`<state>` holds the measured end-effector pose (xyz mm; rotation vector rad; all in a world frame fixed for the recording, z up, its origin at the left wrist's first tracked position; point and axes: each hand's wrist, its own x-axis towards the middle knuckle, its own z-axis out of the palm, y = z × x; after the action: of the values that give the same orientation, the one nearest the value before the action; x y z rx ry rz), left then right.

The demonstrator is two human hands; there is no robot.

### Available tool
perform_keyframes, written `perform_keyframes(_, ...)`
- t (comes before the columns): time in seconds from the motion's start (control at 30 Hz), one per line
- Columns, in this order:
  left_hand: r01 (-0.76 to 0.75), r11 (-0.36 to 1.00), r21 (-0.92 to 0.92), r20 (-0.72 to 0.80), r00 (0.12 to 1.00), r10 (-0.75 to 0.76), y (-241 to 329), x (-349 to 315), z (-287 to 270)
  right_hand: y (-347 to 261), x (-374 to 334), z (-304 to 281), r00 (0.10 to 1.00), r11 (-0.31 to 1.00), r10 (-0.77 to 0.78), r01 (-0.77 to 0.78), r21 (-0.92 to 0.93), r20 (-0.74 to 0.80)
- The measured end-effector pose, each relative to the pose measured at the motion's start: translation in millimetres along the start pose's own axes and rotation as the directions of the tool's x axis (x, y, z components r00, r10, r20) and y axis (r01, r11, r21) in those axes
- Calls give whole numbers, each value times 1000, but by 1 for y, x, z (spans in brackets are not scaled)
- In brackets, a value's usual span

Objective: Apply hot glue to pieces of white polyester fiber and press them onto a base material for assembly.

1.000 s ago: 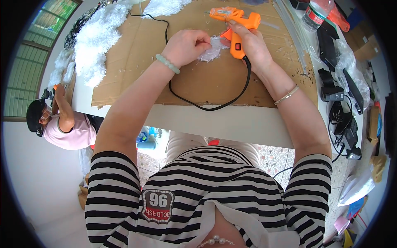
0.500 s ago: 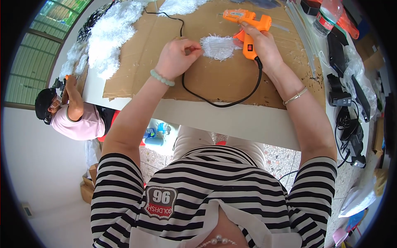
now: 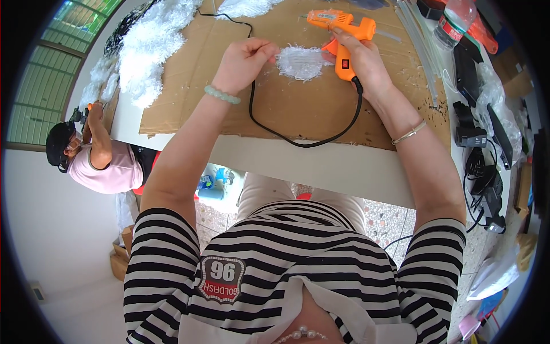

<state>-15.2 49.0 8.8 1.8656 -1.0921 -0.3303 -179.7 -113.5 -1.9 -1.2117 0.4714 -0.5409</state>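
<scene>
A small white fringed piece (image 3: 300,63), stringy and loose at its edges, stretches between my two hands over a brown cardboard sheet. My left hand (image 3: 246,62) is closed in a pinch at its left end. My right hand (image 3: 364,63) grips an orange glue gun (image 3: 342,62) by the handle, its nozzle pointing left above the white piece. The right fingertips, partly behind the gun, reach the piece's right end. A clear glue stick (image 3: 389,36) juts from the gun's back. The gun's black cord (image 3: 298,142) loops across the cardboard.
White stringy heaps (image 3: 153,51) lie at the far left of the cardboard (image 3: 200,123). Long clear glue sticks (image 3: 421,57) line its right side, near a plastic bottle (image 3: 450,28) and black adapters with cables (image 3: 476,166). Another person (image 3: 109,166) works at the left.
My left hand has moved slightly away from me, its pinch now at the upper left of the white piece. The glue gun in my right hand has barely shifted.
</scene>
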Motion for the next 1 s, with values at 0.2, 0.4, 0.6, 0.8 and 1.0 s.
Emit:
perform_keyframes(0.2, -460, 769, 444, 167, 886, 433, 0, -8, 19, 0, 1, -1, 1000, 1000, 7, -7, -15, -6)
perform_keyframes(0.4, -262, 935, 238, 250, 947, 202, 6, 3, 6, 1, 0, -1, 1000, 1000, 3, -3, 12, -15)
perform_keyframes(0.6, -331, 879, 342, 65, 942, 330, -11, 11, 13, -2, -2, -1, 1000, 1000, 13, -13, 7, 1)
perform_keyframes(0.8, -173, 947, 272, 157, 978, 134, 7, 14, 12, 1, 0, 0, 1000, 999, 2, -1, 32, -5)
perform_keyframes(1.0, -432, 779, 455, -15, 871, 492, -1, 32, 18, 1, 2, -2, 1000, 1000, 19, -19, 24, 4)
